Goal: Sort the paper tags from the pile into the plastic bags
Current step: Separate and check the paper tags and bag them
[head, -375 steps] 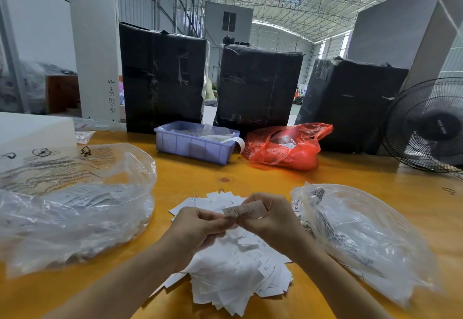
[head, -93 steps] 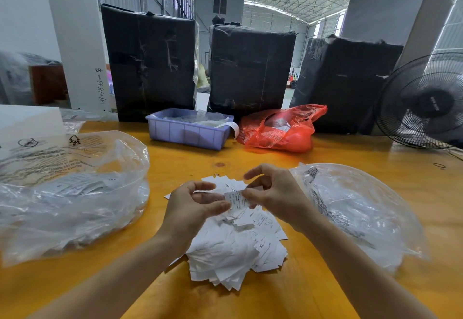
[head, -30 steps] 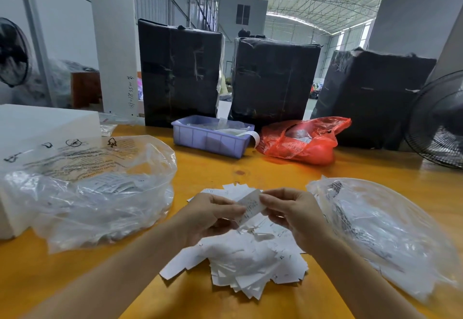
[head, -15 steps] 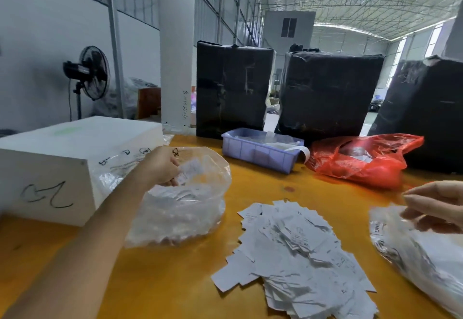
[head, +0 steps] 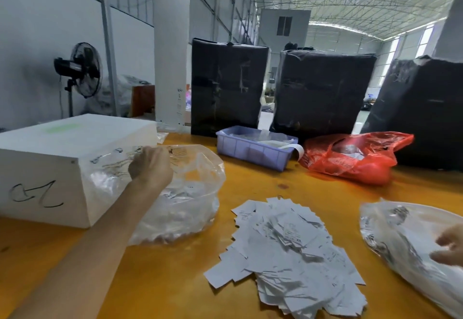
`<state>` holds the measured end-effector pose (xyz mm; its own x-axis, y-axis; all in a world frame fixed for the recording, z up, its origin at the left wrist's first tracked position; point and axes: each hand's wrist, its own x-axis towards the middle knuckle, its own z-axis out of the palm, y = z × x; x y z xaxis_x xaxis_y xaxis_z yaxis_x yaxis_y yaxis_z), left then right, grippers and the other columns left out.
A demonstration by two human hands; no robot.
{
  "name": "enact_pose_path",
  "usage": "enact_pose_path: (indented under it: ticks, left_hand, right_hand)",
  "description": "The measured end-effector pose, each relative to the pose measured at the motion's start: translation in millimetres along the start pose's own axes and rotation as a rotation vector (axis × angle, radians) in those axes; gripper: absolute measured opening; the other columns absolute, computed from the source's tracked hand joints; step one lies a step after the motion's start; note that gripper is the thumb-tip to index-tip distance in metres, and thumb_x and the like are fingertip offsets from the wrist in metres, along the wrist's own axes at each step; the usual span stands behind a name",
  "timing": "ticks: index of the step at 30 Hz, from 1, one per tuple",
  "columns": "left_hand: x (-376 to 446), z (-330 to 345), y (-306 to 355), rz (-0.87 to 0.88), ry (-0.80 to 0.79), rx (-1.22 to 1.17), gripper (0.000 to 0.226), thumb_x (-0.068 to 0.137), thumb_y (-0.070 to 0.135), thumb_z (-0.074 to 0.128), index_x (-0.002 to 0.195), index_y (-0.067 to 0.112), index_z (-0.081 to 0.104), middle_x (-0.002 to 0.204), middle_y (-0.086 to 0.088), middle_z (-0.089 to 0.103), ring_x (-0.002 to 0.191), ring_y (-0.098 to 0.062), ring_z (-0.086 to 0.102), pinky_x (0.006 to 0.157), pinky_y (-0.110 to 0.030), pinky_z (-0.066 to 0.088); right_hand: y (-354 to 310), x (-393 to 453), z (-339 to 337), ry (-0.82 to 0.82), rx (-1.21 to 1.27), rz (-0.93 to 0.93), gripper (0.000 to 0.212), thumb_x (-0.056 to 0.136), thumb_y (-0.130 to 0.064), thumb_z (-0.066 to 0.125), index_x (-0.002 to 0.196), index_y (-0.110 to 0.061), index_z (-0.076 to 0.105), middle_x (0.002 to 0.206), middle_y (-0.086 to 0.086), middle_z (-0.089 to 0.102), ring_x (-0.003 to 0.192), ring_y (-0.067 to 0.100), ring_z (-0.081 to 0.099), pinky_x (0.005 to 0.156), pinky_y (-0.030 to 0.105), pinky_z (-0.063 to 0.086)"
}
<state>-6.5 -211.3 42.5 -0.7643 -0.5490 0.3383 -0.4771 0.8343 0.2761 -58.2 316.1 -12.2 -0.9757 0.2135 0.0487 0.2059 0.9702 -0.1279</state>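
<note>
My left hand (head: 150, 166), fingers curled inward, reaches into the mouth of the clear plastic bag (head: 180, 193) by the tabletop's left edge; whether a tag is pinched in it I cannot tell, since the knuckles hide the fingertips. My right hand (head: 449, 246) shows only at the frame's right border, fingers loose and holding nothing, resting against the second clear bag (head: 406, 243) near the right edge. Between the two bags, toward the near edge, lies the pile of paper tags (head: 283, 258), loose and fanned out. The left bag leans against a white box (head: 62, 163) at the left; a lilac plastic bin (head: 253, 150) and a red bag (head: 350, 155) sit toward the far edge, before black-wrapped bales (head: 225, 85).

To drop well, I judge, the hand should go past the bag's lip before letting go, so the light paper falls inside and not onto the wood, and the film should not be dragged shut on the way out.
</note>
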Motion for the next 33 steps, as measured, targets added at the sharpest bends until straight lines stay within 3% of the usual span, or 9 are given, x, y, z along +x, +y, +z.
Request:
enact_pose_path:
  ticks: [5,10,14,19,23,25,28,31,33]
  left_hand:
    - [-38.8,1.7,51.0,0.443,0.192,-0.401,0.026,0.084,0.018,0.07,0.107,0.008,0.068,0.103,-0.012,0.067,0.087,-0.026,0.062,0.073,-0.034,0.049]
    - [-107.7,42.4,99.0,0.724,-0.158,-0.705,0.012,0.079,0.011,0.074,0.088,0.019,0.071,0.086,0.008,0.068,0.075,-0.003,0.061,0.066,-0.016,0.048]
    - [-134.2,74.9,111.1,0.849,-0.272,-0.714,0.02,0.076,0.007,0.075,0.083,0.025,0.07,0.086,0.019,0.065,0.077,0.005,0.059,0.068,-0.004,0.041]
    - [-139.0,82.9,110.0,0.75,-0.274,-0.813,0.027,0.074,0.003,0.076,0.076,0.029,0.07,0.083,0.019,0.068,0.082,0.006,0.058,0.07,-0.012,0.046]
    - [-137.5,78.8,112.3,0.594,-0.287,-0.943,0.021,0.075,0.004,0.075,0.074,0.026,0.074,0.072,0.016,0.071,0.073,0.005,0.063,0.066,-0.008,0.047]
    - [-139.8,72.1,116.5,0.501,-0.416,-1.059,0.007,0.077,0.021,0.076,0.07,0.024,0.075,0.072,0.013,0.073,0.07,-0.001,0.066,0.063,-0.01,0.049]
    - [-146.2,63.2,125.1,0.273,-0.772,-1.304,0.055,0.069,0.065,0.061,0.076,0.013,0.077,0.082,-0.004,0.075,0.077,-0.018,0.071,0.071,-0.028,0.054]
    - [-147.4,52.8,128.5,0.112,-1.057,-1.418,0.071,0.062,0.07,0.058,0.087,0.005,0.074,0.091,-0.014,0.074,0.079,-0.026,0.072,0.066,-0.031,0.055]
    - [-146.3,48.5,126.1,0.148,-1.057,-1.406,0.066,0.06,0.067,0.069,0.085,0.006,0.074,0.089,-0.012,0.074,0.077,-0.024,0.072,0.061,-0.027,0.055]
  right_hand:
    - [-23.7,-27.0,-2.4,0.048,0.056,0.001,0.066,0.072,-0.054,0.073,0.128,-0.023,0.056,0.127,-0.006,0.059,0.116,0.012,0.053,0.081,0.02,0.035]
    - [-18.4,-29.8,-7.4,0.126,0.181,0.032,0.02,0.078,-0.021,0.076,0.089,-0.004,0.076,0.092,0.009,0.074,0.085,0.018,0.066,0.064,0.022,0.043]
    - [-18.1,-31.7,-17.4,0.172,0.174,0.069,0.02,0.083,-0.015,0.067,0.083,0.003,0.073,0.079,0.014,0.072,0.066,0.021,0.061,0.058,0.03,0.044]
    - [-19.8,-36.2,-36.9,0.207,0.363,0.066,0.019,0.08,-0.01,0.063,0.081,0.008,0.069,0.055,0.007,0.045,0.044,0.015,0.035,0.045,0.024,0.025]
    - [-35.4,-56.0,-67.3,0.126,0.91,-0.033,0.017,0.081,-0.02,0.071,0.084,-0.002,0.072,0.071,0.004,0.07,0.065,0.017,0.064,0.057,0.023,0.047]
    - [-52.6,-70.1,-78.0,-0.031,1.194,-0.161,0.012,0.084,-0.021,0.069,0.083,-0.011,0.073,0.081,0.005,0.075,0.073,0.018,0.071,0.056,0.021,0.051]
    - [-86.3,-85.1,-74.6,-0.253,1.304,-0.301,0.011,0.083,-0.022,0.068,0.08,-0.014,0.075,0.084,0.007,0.074,0.07,0.016,0.07,0.057,0.021,0.053]
    - [-123.8,-96.1,-49.2,-0.434,1.249,-0.343,0.011,0.082,-0.025,0.07,0.08,-0.015,0.074,0.087,0.003,0.075,0.075,0.011,0.07,0.067,0.022,0.052]
    - [-142.6,-100.6,-31.3,-0.476,1.236,-0.335,0.008,0.082,-0.021,0.07,0.078,-0.014,0.073,0.082,0.0,0.074,0.073,0.009,0.068,0.067,0.021,0.05]
